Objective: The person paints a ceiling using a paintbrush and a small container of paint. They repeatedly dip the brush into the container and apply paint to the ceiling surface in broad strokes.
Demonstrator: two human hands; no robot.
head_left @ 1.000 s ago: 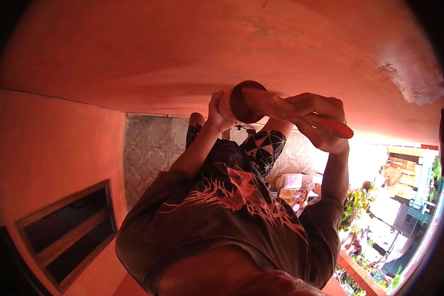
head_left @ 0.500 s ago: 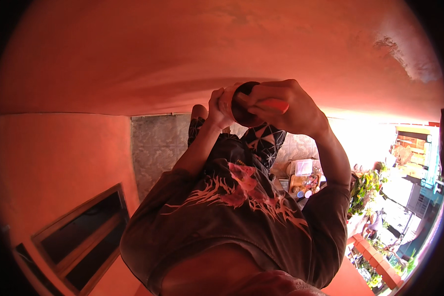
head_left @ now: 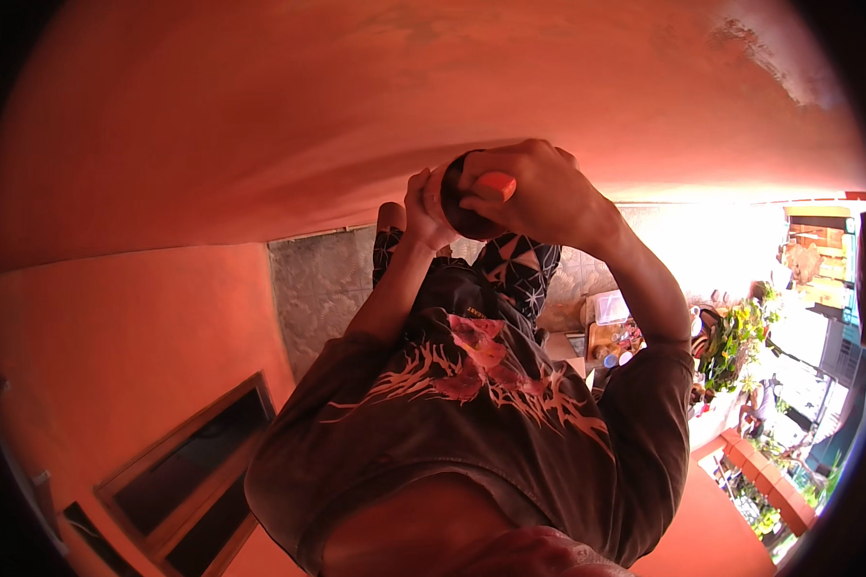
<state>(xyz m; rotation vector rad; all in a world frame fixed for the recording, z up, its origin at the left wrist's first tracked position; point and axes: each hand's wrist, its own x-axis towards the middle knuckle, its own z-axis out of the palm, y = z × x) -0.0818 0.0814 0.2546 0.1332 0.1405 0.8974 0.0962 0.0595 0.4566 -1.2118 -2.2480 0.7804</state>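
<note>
Paintbrush (head_left: 496, 186) held at the mouth of a cup (head_left: 438, 199) beside an orange-red wall (head_left: 260, 115)

The left hand (head_left: 425, 213) supports the cup from its left side, its grip wrapped around the outer wall, with the thumb side toward the top. The cup is held in the air in front of the body, near the orange-red wall; whether it touches that wall cannot be told. Its dark mouth faces upward and toward the right hand (head_left: 539, 192).

The right hand reaches over the mouth, its grip pinching the paintbrush, fingers bent and pressed together around the handle. Only the rounded red end of the handle shows, sticking out past the curled fingers; the bristles are hidden behind the hand and inside or behind the cup's rim.

Below the hands are patterned dark shorts (head_left: 518, 274) and a dark shirt (head_left: 433, 404) with a pink and peach print. The patterned floor (head_left: 322, 279) stretches behind the legs. Beyond the right forearm sit a pale translucent tub (head_left: 611, 307) and, near it, a brown tray (head_left: 601, 341) with small items too blurred to name. Farther right, leafy green plants (head_left: 736, 337) stand in bright daylight. A framed window (head_left: 192, 466) with dark panes is at the lower left.
</note>
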